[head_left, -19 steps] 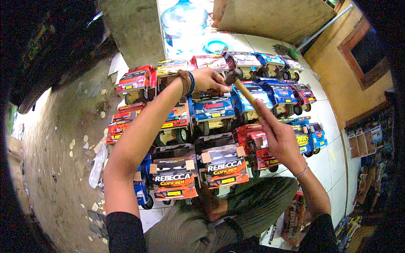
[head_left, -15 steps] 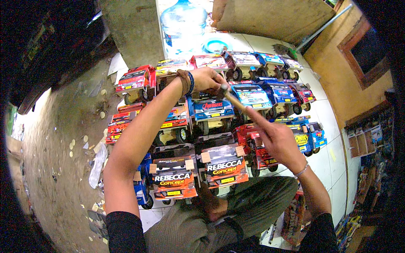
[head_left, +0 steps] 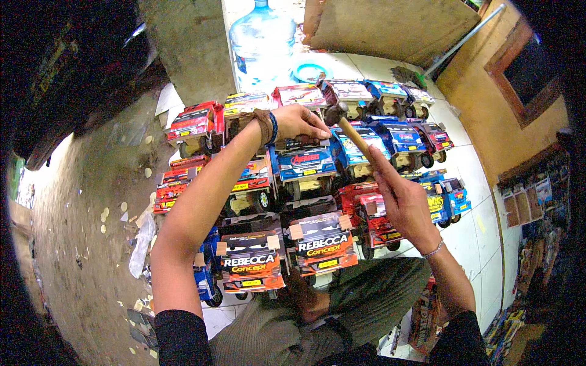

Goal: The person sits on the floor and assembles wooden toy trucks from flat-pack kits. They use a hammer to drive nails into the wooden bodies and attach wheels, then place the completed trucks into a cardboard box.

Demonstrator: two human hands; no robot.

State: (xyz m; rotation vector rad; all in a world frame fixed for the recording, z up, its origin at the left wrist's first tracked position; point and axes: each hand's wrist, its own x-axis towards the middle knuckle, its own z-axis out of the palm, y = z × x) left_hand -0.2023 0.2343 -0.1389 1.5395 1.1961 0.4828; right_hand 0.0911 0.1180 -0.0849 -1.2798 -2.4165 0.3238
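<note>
My right hand (head_left: 404, 204) is wrapped round the wooden handle of a hammer (head_left: 356, 139). Its dark metal head is raised beside the fingertips of my left hand (head_left: 297, 124). That left hand bends down over the back of a blue toy truck (head_left: 305, 160) in the middle row, thumb and fingers pinched together. What the pinch holds is too small or hidden to tell. To the right of this truck stands a lighter blue toy truck (head_left: 361, 146), partly behind the hammer handle. Two orange and black toy trucks (head_left: 251, 262) stand nearest to me, before my legs.
Several rows of toy trucks stand close together on white tiles (head_left: 473, 158). Behind them are a large clear blue water bottle (head_left: 261, 36) and a blue basin (head_left: 310, 69). A crumpled plastic bag (head_left: 143, 244) and scraps lie on the bare floor at left.
The hammer head has lifted away from my left fingertips, up and to the right. My right hand has turned with it, its forefinger now nearer the handle. My left hand stays nearly in place.
</note>
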